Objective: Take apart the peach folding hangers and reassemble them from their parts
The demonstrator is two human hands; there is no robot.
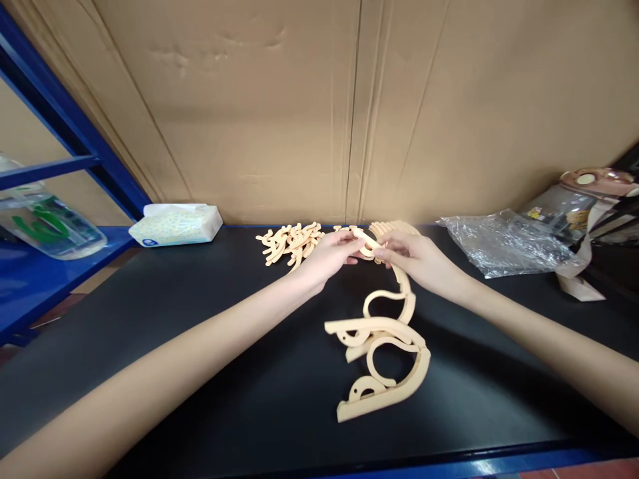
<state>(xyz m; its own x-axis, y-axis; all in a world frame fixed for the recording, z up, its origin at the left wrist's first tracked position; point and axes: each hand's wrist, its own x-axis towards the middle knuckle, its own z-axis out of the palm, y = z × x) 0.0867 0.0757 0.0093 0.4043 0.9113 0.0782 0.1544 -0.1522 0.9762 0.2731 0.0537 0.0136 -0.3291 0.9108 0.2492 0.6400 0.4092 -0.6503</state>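
Note:
Near the back of the black table, my left hand and my right hand meet around a small beige curved hanger part. Fingers of both hands pinch it, one at each end; my fingers partly cover it. Below my right hand lie beige folding hangers with curved arms and looped inner pieces, folded into bent shapes. Left of my left hand is a loose heap of small beige curved parts. Behind my right hand stands a row of larger beige curved pieces, partly hidden.
A tissue pack lies at the back left, beside a blue metal frame. A clear bottle rests on the blue shelf. Crumpled clear plastic and a strapped transparent bottle are at right. Cardboard walls the back.

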